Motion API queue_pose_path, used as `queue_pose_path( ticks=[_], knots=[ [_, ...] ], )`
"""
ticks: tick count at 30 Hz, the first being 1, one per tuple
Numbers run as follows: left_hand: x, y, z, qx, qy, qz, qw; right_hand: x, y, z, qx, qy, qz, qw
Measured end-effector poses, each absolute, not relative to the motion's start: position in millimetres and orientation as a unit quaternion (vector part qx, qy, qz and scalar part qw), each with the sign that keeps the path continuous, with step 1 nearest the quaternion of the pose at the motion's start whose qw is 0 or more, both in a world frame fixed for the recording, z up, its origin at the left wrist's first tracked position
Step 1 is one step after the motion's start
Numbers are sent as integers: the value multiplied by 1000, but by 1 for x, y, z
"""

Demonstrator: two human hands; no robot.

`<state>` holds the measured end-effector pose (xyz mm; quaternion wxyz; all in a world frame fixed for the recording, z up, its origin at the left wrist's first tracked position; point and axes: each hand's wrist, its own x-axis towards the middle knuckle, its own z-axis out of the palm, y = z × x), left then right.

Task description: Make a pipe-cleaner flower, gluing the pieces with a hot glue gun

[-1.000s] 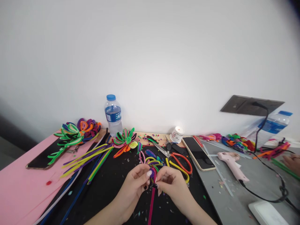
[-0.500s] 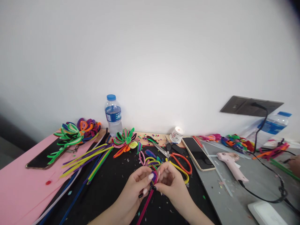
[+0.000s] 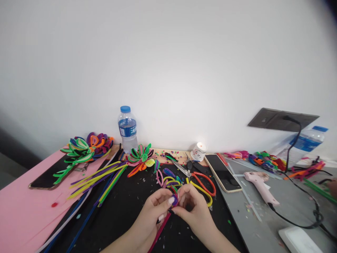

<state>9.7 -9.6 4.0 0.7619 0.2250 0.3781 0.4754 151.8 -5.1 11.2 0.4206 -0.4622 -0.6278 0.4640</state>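
Note:
Between my two hands is a small purple and magenta pipe cleaner coil [image 3: 174,199], with a long magenta tail [image 3: 159,232] running down toward me. My left hand [image 3: 155,212] pinches the coil from its left side, thumb on top. From the right, my right hand [image 3: 191,207] closes thumb and fingers on the same piece near its lower edge. Just beyond my fingers lie several looped pipe cleaners [image 3: 168,179] in mixed colours. Scissors [image 3: 202,184] with one red and one yellow handle rest beside them, blades pointing away from me.
Pipe cleaner flowers [image 3: 140,158] and loose yellow and purple pipe cleaners [image 3: 97,177] lie left on the black mat [image 3: 118,218]. A water bottle [image 3: 127,130], paper cup [image 3: 198,151] and phone [image 3: 223,172] stand or lie behind. Rightward are a pink glue gun [image 3: 260,186] and another person's hand [image 3: 333,188].
My fingers have shifted slightly around the coil, which shows more purple now. The magenta tail has swung a little left at its near end. The other person's hand moved slightly.

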Motion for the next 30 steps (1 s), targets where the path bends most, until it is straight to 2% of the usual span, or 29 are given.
queue_pose_path(
  ticks=[4, 8, 14, 21, 30],
  knots=[
    [9, -9, 2, 221, 377, 473, 765, 153, -5, 10, -457, -624, 465, 430],
    [8, -8, 2, 226, 380, 475, 761, 154, -2, 10, -441, -580, 527, 438],
    [3, -4, 5, 333, 434, 515, 660, 153, 0, 11, -423, -507, 644, 386],
    [-3, -2, 7, 436, 473, 537, 546, 152, 0, 21, -401, -512, 627, 429],
    [-6, 1, 6, 465, 479, 542, 511, 157, -2, 27, -490, -547, 562, 380]
  ],
)
